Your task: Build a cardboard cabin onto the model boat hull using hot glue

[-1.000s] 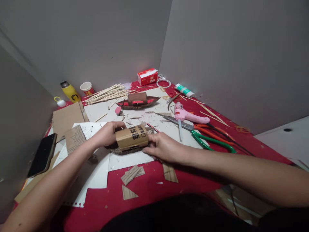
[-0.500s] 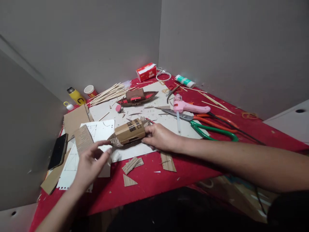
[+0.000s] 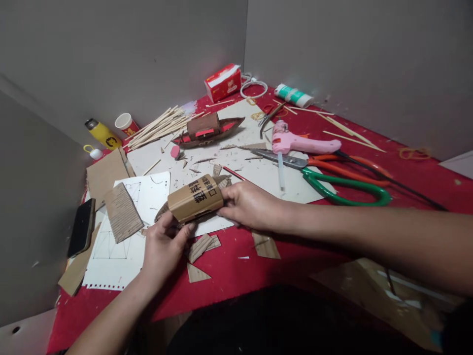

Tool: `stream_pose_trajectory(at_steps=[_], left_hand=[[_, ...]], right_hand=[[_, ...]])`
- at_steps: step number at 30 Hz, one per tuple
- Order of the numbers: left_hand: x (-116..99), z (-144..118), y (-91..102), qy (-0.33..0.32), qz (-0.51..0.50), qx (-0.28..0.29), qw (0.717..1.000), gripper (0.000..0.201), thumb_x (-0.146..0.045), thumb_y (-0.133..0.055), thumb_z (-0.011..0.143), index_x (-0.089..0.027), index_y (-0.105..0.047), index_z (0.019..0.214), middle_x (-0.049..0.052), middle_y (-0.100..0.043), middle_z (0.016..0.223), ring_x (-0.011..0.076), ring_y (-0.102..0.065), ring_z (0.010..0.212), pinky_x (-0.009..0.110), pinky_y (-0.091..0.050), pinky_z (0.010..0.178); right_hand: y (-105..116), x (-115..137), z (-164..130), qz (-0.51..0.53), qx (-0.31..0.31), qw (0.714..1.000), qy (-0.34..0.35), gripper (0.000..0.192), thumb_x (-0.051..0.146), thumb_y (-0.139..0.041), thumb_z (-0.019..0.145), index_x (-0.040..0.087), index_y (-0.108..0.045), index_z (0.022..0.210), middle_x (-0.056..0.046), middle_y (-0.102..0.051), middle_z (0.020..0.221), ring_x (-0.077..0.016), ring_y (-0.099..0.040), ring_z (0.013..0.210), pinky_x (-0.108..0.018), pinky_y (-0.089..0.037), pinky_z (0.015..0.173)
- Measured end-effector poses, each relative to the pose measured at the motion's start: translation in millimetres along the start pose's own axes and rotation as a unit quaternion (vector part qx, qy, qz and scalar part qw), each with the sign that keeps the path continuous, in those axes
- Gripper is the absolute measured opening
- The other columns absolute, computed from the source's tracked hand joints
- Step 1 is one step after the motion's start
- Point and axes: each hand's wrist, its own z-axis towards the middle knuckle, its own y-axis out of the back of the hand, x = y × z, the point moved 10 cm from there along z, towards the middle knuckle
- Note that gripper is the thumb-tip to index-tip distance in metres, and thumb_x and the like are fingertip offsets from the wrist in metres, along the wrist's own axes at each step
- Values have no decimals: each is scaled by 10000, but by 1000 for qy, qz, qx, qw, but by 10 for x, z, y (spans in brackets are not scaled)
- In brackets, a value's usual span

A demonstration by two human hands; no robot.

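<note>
Both hands meet at a small cardboard boat model (image 3: 195, 200) near the middle of the frame, just left of centre. Left hand (image 3: 164, 246) comes up from the lower left, its fingers curled under and against the near left end of the model, thumb on the lower edge, so it is clamped on the piece. Right hand (image 3: 248, 204) reaches in from the right, fingers closed on the model's right end, where the curved roof with black printed characters meets the hull. The model sits just above a white sheet (image 3: 218, 227) at the edge of the red table cover (image 3: 295, 266); whether it touches the sheet I cannot tell.

Below the hands lie cardboard scraps (image 3: 201, 246) on the red cover. Left of the model lies a ribbed piece of corrugated cardboard (image 3: 122, 213) on a white drawing sheet (image 3: 114, 246), and a black phone (image 3: 82, 227) lies at the far left. In the upper middle sits a second boat model (image 3: 207, 131), dark with red inside, beside a heap of bamboo sticks (image 3: 160, 128). A yellow bottle (image 3: 101, 133) and a paper cup (image 3: 124, 122) stand in the upper left by the grey wall. Right of centre lie a pink glue gun (image 3: 299, 144) and green-handled scissors (image 3: 343, 187), with orange-handled scissors (image 3: 347, 165) between them. A red tissue box (image 3: 222, 82) and a white-and-green tube (image 3: 293, 95) rest at the top by the corner.
</note>
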Motion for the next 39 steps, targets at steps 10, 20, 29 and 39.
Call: stream_pose_trajectory(at_steps=[10,20,29,39], left_hand=[[-120,-51,62,-89,169,-48,980,124,-309,-679,822,-189,-688,854,-4,-685,687,137,-605,605,255,-455,524],[-272,51,55,-140,105,-61,983,120,-277,-713,808,-242,-731,921,25,-713,960,188,-634,920,339,-508,836],[-281,75,4,-128,103,-43,986,138,-264,-699,819,-253,-745,949,26,-726,979,197,-649,932,366,-521,871],[-320,56,-6,-157,134,-49,977,136,-258,-658,849,-226,-718,967,49,-696,983,204,-638,952,366,-520,866]], right_hand=[[27,-3,-17,-75,3,997,-10,234,100,-628,800,165,-761,981,-49,-748,892,-163,-679,797,-222,-491,684],[47,57,-20,-52,-10,999,2,235,87,-599,793,137,-737,977,17,-628,615,-82,-500,517,-212,-369,529],[-42,-32,-37,17,-6,1000,-23,145,108,-578,809,134,-683,905,54,-523,466,-72,-451,412,-204,-312,447],[-70,-141,-14,132,-12,989,-67,141,78,-585,769,127,-693,846,64,-498,461,-55,-432,394,-173,-290,404]])
